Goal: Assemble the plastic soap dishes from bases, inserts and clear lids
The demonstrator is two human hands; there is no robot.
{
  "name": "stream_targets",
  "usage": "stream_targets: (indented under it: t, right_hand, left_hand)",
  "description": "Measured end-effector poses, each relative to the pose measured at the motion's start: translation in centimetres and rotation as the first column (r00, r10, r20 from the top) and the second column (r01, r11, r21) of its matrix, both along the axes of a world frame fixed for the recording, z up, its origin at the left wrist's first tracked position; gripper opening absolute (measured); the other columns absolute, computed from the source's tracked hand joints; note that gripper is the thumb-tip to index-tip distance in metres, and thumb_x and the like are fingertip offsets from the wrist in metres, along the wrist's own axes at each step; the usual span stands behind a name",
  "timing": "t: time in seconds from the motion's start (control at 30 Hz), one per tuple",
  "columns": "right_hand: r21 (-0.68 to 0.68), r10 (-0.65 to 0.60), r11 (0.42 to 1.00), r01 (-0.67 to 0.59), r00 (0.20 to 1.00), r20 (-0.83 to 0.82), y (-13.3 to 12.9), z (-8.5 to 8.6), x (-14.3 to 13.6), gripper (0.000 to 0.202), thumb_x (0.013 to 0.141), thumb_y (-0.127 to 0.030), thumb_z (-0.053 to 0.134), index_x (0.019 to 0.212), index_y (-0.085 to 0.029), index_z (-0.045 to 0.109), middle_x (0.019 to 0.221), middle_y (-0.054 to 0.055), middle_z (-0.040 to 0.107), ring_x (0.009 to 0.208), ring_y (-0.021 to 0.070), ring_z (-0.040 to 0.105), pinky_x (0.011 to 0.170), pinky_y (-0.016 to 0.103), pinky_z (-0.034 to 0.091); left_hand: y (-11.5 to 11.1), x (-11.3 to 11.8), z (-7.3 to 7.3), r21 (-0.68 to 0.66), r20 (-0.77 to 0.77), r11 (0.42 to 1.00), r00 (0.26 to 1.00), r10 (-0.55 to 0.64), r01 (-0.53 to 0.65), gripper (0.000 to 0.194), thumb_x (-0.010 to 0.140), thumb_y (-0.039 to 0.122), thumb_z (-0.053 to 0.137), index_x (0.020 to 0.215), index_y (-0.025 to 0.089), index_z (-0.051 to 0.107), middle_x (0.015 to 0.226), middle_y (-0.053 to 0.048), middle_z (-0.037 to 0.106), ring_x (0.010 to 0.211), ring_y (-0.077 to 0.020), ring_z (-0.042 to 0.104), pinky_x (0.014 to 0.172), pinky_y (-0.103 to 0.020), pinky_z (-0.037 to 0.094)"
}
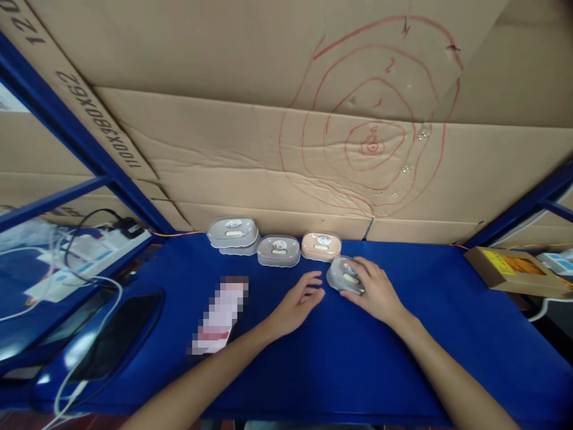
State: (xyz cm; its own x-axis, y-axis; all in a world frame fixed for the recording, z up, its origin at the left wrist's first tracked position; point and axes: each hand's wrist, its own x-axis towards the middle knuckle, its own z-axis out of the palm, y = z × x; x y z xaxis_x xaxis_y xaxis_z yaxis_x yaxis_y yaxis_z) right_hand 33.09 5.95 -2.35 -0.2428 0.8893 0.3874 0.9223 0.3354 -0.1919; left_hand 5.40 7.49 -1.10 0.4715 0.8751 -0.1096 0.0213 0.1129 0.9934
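Observation:
My right hand [373,289] is wrapped over a grey oval plastic box [336,276] with a clear lid; its fingers cover the box's right side. Just left of that box, my left hand [302,301] hovers with loosely curled fingers apart and nothing between them. A peach box [321,245] of the same shape stands behind the two hands. Left of it is another grey box [278,253], and beyond that a pale grey stack of boxes [233,232]. Small round labels show on the lids.
A phone with a blurred screen [219,316] lies on the blue tabletop [322,376]. White power strips [102,260] and cables crowd the left side. At right sits an open cardboard box [510,272]. A cardboard wall [215,149] with red rings closes the back.

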Motion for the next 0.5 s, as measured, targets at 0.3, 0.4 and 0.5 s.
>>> stream_targets:
  t: [0.3,0.4,0.5]
  right_hand:
    - [0.104,0.257,0.965,-0.242,0.950,-0.178,-2.4,0.8,-3.8,0.074,0.092,-0.056,0.076,0.156,-0.030,0.049,0.156,0.016,0.055,0.142,0.0388,0.054,0.113,0.059,0.049]
    - [0.106,0.379,0.925,-0.365,0.911,-0.164,-3.3,0.5,-4.9,0.081,0.089,-0.064,0.076,0.157,-0.030,0.049,0.155,0.017,0.055,0.142,0.0399,0.054,0.111,0.058,0.051]
    - [0.120,0.466,0.884,-0.453,0.874,-0.136,-4.2,0.3,-6.2,0.083,0.089,-0.071,0.074,0.157,-0.029,0.049,0.152,0.017,0.058,0.141,0.0403,0.055,0.110,0.058,0.052]
  left_hand:
    - [0.3,-2.2,0.4,-0.488,0.297,0.872,0.934,0.196,-0.028,0.054,0.104,0.060,0.056,0.131,0.015,0.066,0.124,-0.017,0.075,0.114,-0.0271,0.072,0.099,-0.038,0.056]
    - [-0.5,-1.6,0.3,-0.588,0.354,0.805,0.920,0.169,0.079,0.059,0.100,0.066,0.058,0.122,0.014,0.073,0.118,-0.016,0.079,0.109,-0.0298,0.074,0.092,-0.036,0.056]
    - [-1.6,-0.9,0.1,-0.671,0.394,0.722,0.906,0.156,0.167,0.063,0.099,0.070,0.057,0.119,0.014,0.077,0.110,-0.015,0.082,0.106,-0.0324,0.076,0.092,-0.039,0.056]
